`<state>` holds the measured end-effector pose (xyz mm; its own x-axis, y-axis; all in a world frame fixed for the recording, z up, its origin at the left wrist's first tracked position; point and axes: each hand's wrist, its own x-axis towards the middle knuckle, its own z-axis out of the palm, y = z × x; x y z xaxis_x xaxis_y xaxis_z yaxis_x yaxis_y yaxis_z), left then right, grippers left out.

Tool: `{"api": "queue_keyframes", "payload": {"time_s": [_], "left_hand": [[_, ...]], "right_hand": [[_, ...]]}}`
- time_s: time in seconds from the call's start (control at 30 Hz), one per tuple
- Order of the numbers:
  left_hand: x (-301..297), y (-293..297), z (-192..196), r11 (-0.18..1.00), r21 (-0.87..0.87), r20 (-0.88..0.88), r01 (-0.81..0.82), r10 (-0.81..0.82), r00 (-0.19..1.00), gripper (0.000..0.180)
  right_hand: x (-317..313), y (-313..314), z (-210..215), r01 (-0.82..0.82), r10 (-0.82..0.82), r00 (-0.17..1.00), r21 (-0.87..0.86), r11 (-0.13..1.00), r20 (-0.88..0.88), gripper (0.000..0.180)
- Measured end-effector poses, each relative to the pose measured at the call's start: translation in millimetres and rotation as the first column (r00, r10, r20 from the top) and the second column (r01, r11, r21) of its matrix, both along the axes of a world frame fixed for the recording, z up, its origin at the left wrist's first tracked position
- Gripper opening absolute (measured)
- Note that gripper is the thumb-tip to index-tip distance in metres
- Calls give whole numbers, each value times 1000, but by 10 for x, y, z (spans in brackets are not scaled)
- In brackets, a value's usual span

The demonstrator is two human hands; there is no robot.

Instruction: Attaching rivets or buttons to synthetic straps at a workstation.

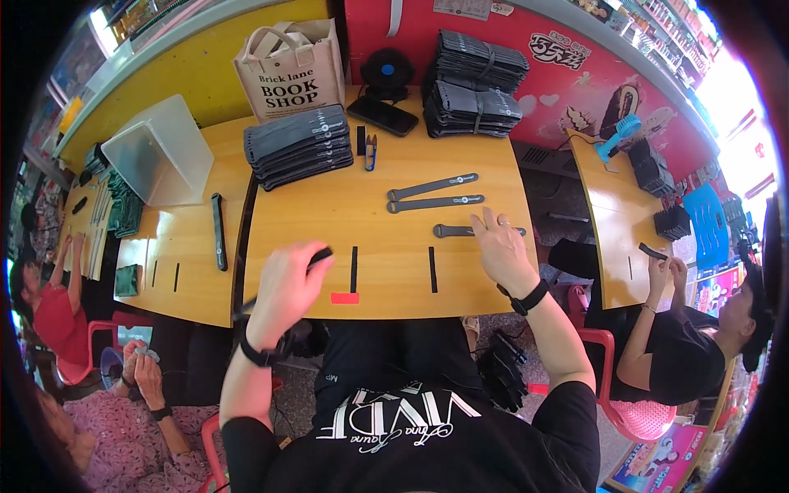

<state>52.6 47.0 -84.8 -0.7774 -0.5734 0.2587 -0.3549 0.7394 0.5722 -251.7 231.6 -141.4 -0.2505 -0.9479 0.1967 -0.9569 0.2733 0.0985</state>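
My left hand [286,287] is closed around a dark strap [319,255] near the front edge of the yellow table [329,214]; one strap end sticks out above my fingers, the other hangs below the table edge. My right hand [501,246] lies flat with fingers spread on the end of a grey strap [460,231]. Two more grey straps [434,195] lie side by side just beyond it.
Black tape marks [354,269] and a red mark [344,298] sit on the front of the table. A stack of dark straps [297,145], small snips [371,151], a phone [382,115], a tote bag [289,67] and bundled straps [474,84] stand at the back. Other people work at neighbouring tables.
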Motion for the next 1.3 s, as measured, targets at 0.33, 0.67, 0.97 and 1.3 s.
{"api": "queue_keyframes", "payload": {"time_s": [0.33,0.67,0.97,1.3], "left_hand": [[-1617,-358,-461,976,-198,380,94,-12,925,14],[-1961,-558,-698,954,-265,372,140,-33,928,10],[-2086,-556,-685,950,-280,347,142,-38,937,12],[-2307,-379,-647,944,-274,326,185,-89,941,9]], "right_hand": [[-238,-482,-131,-191,193,981,-43,981,36,25],[-366,-389,-148,-219,219,968,18,976,-125,25],[-556,-199,-112,-150,165,982,147,978,-94,45],[-590,-31,-79,-61,62,998,26,998,-9,46]]}}
